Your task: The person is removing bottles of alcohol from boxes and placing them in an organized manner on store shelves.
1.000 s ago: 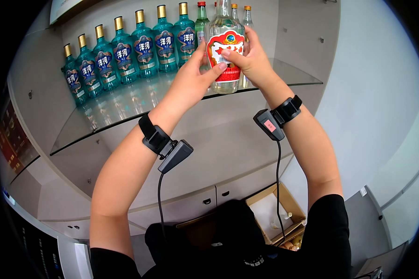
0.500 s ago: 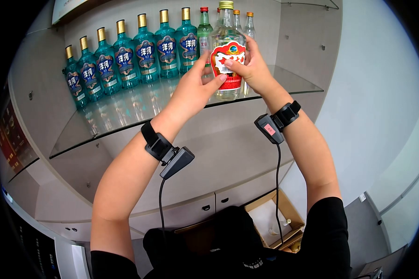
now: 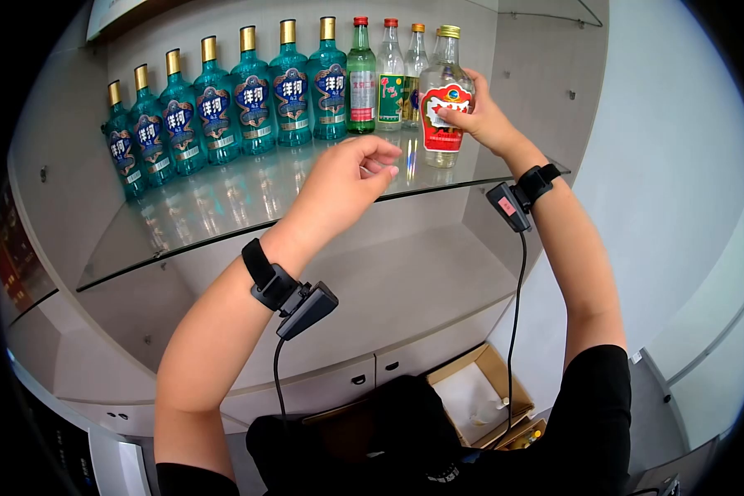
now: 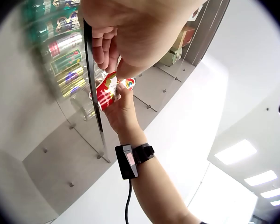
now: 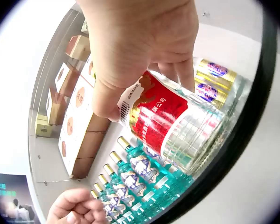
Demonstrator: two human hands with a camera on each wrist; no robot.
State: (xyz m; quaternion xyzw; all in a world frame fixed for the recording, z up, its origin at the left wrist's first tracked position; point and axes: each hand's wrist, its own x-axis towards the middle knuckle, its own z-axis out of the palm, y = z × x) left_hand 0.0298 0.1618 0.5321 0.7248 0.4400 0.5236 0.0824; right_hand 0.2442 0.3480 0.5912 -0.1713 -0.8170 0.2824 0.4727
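Note:
A clear bottle with a red and white label (image 3: 444,124) and a gold cap stands upright at the right of the glass shelf. My right hand (image 3: 489,120) grips it from the right, thumb across the label; the right wrist view shows the hand (image 5: 144,51) round the bottle (image 5: 163,116). My left hand (image 3: 354,178), fingers loosely bent and holding nothing, is in front of the shelf edge, left of that bottle. In the left wrist view the left hand (image 4: 130,37) is near the bottle (image 4: 107,91) but apart from it.
A row of teal bottles (image 3: 251,99) lines the shelf's left. A green bottle (image 3: 361,83) and several clear ones (image 3: 390,78) stand behind the held bottle. The glass shelf (image 3: 223,198) has a dark front edge. Below right is an open cardboard box (image 3: 493,372).
My left hand has let go of the bottle and moved down and left. My right hand has shifted the bottle to the right, uncovering the bottles behind it.

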